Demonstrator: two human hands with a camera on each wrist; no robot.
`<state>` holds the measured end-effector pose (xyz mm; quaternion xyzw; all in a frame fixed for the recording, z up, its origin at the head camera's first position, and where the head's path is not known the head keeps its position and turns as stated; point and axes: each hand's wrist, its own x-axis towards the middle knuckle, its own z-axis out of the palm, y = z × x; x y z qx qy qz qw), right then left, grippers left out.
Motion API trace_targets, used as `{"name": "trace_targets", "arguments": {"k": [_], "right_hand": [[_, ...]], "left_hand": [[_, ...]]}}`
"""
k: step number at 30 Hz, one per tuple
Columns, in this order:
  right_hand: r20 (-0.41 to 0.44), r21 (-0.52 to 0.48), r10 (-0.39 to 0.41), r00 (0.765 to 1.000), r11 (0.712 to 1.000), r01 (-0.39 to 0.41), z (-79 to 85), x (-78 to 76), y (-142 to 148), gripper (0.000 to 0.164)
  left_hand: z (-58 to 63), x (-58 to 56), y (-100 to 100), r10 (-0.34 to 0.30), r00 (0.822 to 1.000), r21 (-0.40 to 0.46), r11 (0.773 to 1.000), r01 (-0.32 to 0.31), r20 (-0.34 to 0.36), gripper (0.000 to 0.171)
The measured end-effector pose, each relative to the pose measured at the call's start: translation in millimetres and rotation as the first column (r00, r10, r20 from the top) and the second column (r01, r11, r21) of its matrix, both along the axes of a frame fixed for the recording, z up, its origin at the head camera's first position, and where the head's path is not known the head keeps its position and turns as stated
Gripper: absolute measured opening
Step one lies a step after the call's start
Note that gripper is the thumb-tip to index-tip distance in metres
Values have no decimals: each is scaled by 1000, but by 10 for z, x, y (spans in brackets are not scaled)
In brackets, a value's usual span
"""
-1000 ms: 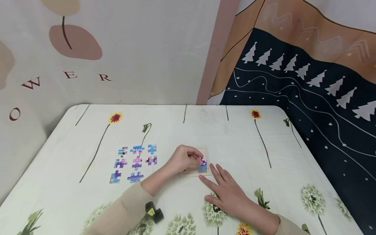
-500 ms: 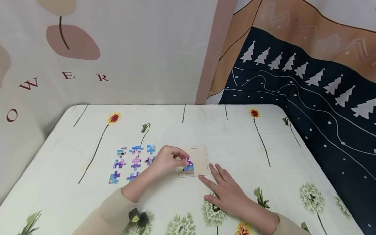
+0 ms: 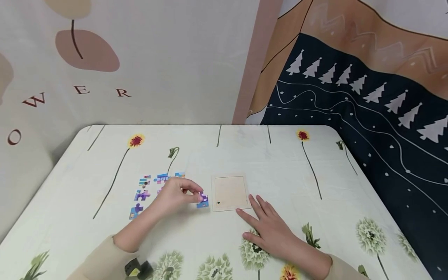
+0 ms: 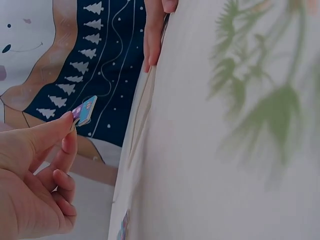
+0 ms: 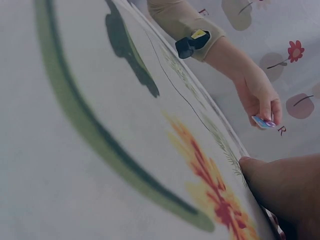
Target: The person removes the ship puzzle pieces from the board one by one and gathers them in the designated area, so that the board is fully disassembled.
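Between thumb and fingertips my left hand (image 3: 178, 196) pinches a purple and blue jigsaw puzzle piece (image 3: 203, 201), raised above the table just left of the wooden puzzle tray (image 3: 230, 192). The left wrist view shows the same piece (image 4: 86, 111) held by its edge. Inside the tray only bare wood and a small dark spot are visible. My right hand (image 3: 271, 229) lies with spread, straight fingers on the cloth, its fingertips by the tray's lower right corner. Several loose puzzle pieces (image 3: 142, 195) lie in rows at the left, some covered by my left hand.
A white flowered cloth covers the table (image 3: 280, 163). A pale printed wall hanging (image 3: 175, 77) stands behind it, and a dark one with white trees (image 3: 350, 105) runs along the right side. A black wrist camera (image 3: 138, 269) sits at my left sleeve.
My left hand has moved left with the puzzle piece, from over the tray's right part to outside its left edge. The tray's inside has come into view. My right hand has stayed put.
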<state>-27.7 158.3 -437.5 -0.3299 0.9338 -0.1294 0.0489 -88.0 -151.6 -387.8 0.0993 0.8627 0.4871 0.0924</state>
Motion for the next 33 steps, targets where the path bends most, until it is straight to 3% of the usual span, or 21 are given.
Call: {"name": "trace_targets", "arguments": {"k": [10,17,23,27,33], "right_hand": [[32,-7,5,999,1000,-5,16,3,0,61],[28,-7,9,1000,1000,-9,25,6,-5,61],[25,-12,4,1000,1000,-4,22,11,-2,61],[19,-17,0,1000,1000,0,12,13,4,60],[44,-8,-8,999,1000,8,18,9,3,60]], "left_hand": [[-25,104,-294,12,1000,-8,1000,-12,11,10],[-84,141,-438,34,999,-37,999,-33,27,11],[-153,140,-530,17,998,-7,1000,-16,54,12],[-198,121,-547,1,1000,-37,999,-1,22,11],[-256,94,-557,-49,995,-139,990,37,-84,12]]}}
